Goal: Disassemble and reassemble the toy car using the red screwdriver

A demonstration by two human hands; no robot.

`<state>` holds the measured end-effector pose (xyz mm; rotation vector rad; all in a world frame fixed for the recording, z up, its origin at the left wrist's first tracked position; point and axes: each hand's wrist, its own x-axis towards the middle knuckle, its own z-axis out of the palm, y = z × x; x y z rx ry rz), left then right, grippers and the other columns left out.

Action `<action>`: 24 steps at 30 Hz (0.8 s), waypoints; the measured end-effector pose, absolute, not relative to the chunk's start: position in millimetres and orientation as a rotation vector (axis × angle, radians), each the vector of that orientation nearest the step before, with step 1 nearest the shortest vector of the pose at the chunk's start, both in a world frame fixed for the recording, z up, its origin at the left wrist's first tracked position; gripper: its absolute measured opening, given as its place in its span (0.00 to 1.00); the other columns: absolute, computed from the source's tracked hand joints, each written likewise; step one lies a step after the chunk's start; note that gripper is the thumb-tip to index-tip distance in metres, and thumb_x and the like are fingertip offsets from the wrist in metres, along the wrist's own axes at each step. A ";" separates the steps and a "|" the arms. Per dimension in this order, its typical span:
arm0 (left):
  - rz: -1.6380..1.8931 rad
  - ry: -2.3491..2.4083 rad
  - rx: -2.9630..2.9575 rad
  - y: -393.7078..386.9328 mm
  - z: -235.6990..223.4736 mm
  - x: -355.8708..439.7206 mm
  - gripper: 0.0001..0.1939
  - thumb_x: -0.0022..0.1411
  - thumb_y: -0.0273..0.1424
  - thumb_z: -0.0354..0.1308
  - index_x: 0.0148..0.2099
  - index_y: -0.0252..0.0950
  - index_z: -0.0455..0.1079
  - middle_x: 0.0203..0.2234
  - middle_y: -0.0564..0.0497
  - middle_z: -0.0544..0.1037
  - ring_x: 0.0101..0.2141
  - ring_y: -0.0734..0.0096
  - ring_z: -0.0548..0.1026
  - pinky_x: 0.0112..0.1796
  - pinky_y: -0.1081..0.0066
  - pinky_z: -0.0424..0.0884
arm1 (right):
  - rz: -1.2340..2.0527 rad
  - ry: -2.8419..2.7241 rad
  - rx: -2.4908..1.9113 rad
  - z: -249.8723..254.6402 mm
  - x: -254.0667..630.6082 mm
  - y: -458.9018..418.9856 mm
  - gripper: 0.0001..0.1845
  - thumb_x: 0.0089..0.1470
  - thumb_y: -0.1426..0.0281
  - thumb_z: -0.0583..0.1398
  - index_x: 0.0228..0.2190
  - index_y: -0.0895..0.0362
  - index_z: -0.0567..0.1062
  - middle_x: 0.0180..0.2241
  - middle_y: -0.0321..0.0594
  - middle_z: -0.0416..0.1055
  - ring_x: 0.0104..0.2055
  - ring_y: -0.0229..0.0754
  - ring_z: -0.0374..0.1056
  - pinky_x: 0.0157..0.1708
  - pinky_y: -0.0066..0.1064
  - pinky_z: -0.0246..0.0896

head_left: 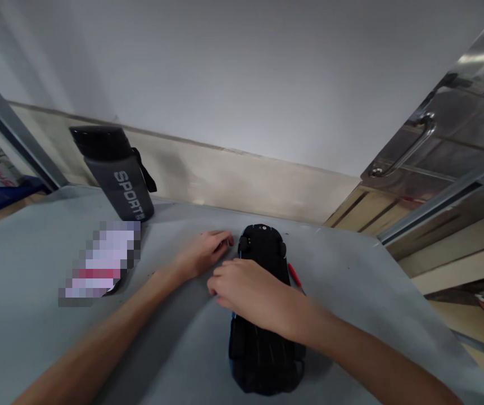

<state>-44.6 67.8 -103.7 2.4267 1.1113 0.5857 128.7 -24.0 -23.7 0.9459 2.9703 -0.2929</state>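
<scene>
A toy car [262, 349] lies upside down on the grey table, its black underside and wheels facing up. My right hand [245, 284] reaches across the middle of the car, with its fingers curled together past the car's left side. Just left of the car's far end, my left hand [210, 250] is low over the table with bent fingers. Whatever either hand may hold is too small or hidden to make out. A slim red-handled tool [294, 274] lies against the car's right side, partly covered by my right wrist.
A dark sports bottle [119, 180] with a strap stands at the back left by the wall. In front of it lies a phone [107, 253] with a blurred screen. The grey table [363, 315] meets the wall behind. A metal door handle [406, 149] is at the right.
</scene>
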 end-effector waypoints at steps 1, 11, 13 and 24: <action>0.586 1.115 2.429 67.9 -103.1 -44.7 0.10 0.71 0.26 0.50 0.43 0.39 0.72 0.35 0.50 0.81 0.33 0.66 0.76 0.37 0.68 0.68 | -0.239 2.936 0.910 -26.2 123.1 -22.3 0.04 0.64 0.78 0.65 0.36 0.60 0.81 0.37 0.44 0.82 0.42 0.47 0.78 0.37 0.37 0.62; 0.577 1.115 2.439 66.5 -99.4 -44.9 0.11 0.72 0.26 0.49 0.44 0.40 0.73 0.34 0.51 0.81 0.30 0.68 0.74 0.35 0.68 0.67 | -0.225 2.798 0.954 -28.8 105.4 -16.1 0.09 0.58 0.84 0.65 0.33 0.60 0.81 0.30 0.43 0.80 0.34 0.44 0.76 0.27 0.36 0.46; 0.585 1.115 2.434 67.5 -99.4 -45.4 0.10 0.71 0.25 0.50 0.43 0.40 0.73 0.33 0.52 0.80 0.29 0.69 0.73 0.34 0.69 0.66 | -0.240 2.816 0.968 -28.8 109.4 -15.6 0.08 0.57 0.84 0.65 0.33 0.60 0.81 0.30 0.42 0.80 0.33 0.43 0.75 0.27 0.36 0.46; 0.579 1.126 2.422 71.2 -101.4 -49.8 0.11 0.72 0.28 0.49 0.44 0.39 0.73 0.31 0.52 0.79 0.28 0.68 0.71 0.33 0.69 0.64 | -0.321 2.835 1.100 -24.4 113.4 -14.4 0.04 0.59 0.79 0.68 0.33 0.60 0.83 0.32 0.44 0.82 0.36 0.45 0.78 0.30 0.34 0.53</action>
